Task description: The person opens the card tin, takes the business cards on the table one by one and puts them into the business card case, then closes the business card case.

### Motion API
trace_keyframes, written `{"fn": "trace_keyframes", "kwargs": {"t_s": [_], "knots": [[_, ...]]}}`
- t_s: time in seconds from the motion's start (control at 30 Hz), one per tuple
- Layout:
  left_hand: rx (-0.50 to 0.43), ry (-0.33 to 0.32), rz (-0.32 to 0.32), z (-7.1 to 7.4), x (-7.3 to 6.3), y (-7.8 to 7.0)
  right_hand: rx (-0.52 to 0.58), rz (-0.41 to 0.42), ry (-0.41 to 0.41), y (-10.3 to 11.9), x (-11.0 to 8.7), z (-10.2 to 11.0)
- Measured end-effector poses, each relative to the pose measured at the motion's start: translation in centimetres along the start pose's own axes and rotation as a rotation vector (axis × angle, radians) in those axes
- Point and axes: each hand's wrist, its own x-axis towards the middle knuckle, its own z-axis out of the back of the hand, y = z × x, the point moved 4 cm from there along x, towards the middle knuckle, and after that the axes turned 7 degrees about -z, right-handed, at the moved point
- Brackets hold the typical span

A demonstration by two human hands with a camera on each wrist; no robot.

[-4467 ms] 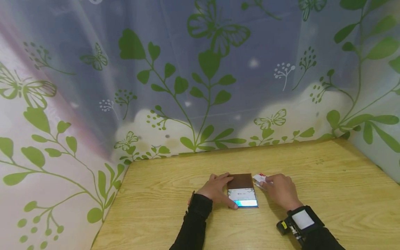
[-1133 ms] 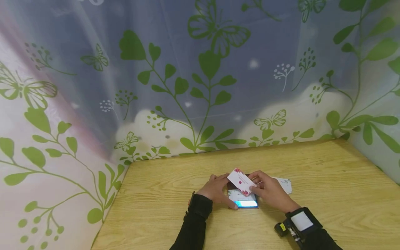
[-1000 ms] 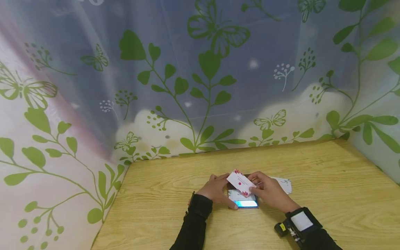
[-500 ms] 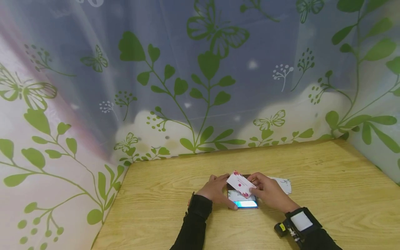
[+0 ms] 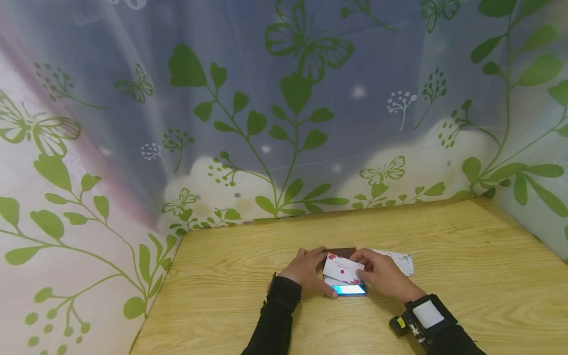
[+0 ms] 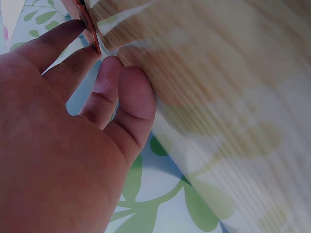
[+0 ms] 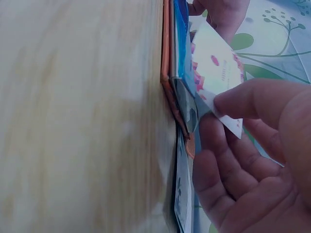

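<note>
A brown card holder [image 5: 339, 251] lies unfolded on the wooden table, with a white card and a shiny blue-edged strip at its near end. My left hand [image 5: 306, 271] rests along its left side, fingertips touching the upper part and thumb pressing the near-left corner. In the left wrist view the fingertips of the left hand [image 6: 73, 111] meet the holder's orange-brown edge [image 6: 90, 29]. My right hand [image 5: 383, 273] pinches a white business card [image 5: 341, 268] with red flowers, over the holder. The right wrist view shows this business card [image 7: 216, 63] tilted between thumb and fingers.
Other white cards [image 5: 401, 261] lie on the wooden table [image 5: 248, 256] to the right of the holder, partly behind my right hand. A curtain [image 5: 301, 123] with green leaves and butterflies hangs behind the table and along both sides.
My right hand has brought the red-flowered card leftward over the holder, leaving other cards on the table. Lately that card has turned straighter and come lower. The left hand stays put.
</note>
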Motion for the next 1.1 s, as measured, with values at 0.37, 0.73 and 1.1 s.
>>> {"fn": "trace_keyframes", "kwargs": {"t_s": [0.37, 0.73, 1.1], "knots": [[0.001, 0.013, -0.001, 0.1, -0.19, -0.17, -0.034, 0.016, 0.033, -0.16, 0.01, -0.16], [-0.02, 0.016, -0.002, 0.03, -0.02, 0.06, -0.083, 0.032, 0.071, 0.15, -0.25, -0.26], [-0.035, 0.016, 0.003, -0.18, 0.06, 0.31, -0.082, 0.046, 0.057, 0.36, -0.37, -0.31]]}}
